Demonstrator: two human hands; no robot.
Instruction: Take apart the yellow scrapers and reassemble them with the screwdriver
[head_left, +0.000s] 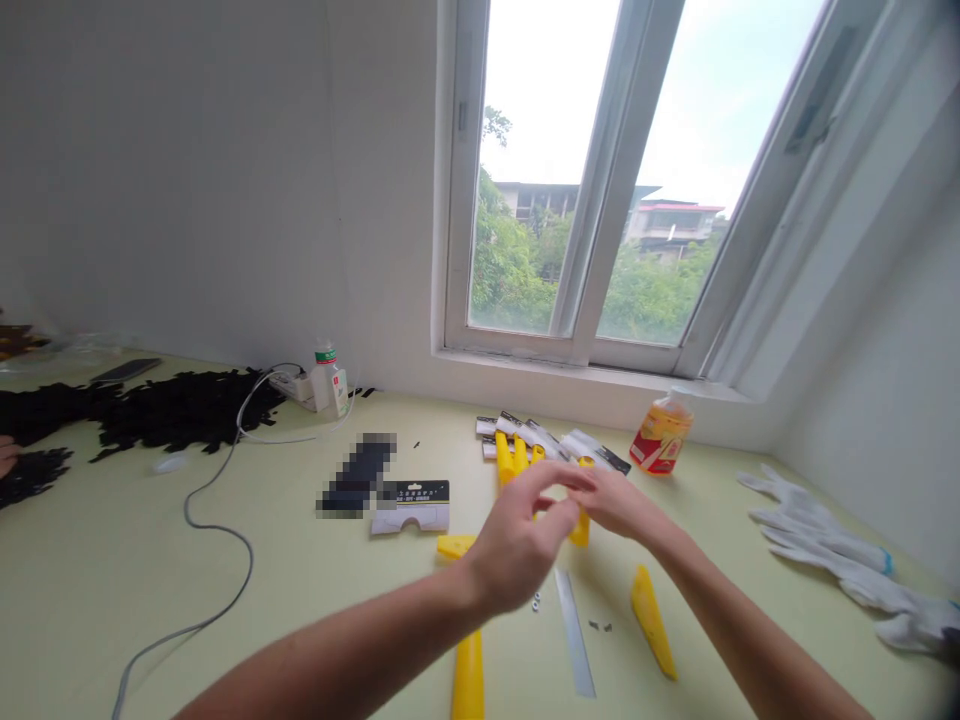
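Two bare hands, the left hand (pixel 517 545) and the right hand (pixel 607 495), were close together at a smooth yellow piece (pixel 580 532) above the middle of the table (pixel 300 620).
The fingers of both were curled; whether they were clamped on the yellow piece, partly hidden behind them, could not be told. Nearer lay a flat, shiny metal strip (pixel 575 635), two tiny metal bits (pixel 600 627) and a tapered yellow shell (pixel 652 622). A notched card (pixel 411 510) bore pale Chinese characters on black, too small to read surely; a clear bottle (pixel 663 435) wore a red-and-yellow label. Table surface stretched between the shell and the knitted white gloves (pixel 817 535), its far edge meeting the wall (pixel 375 290).
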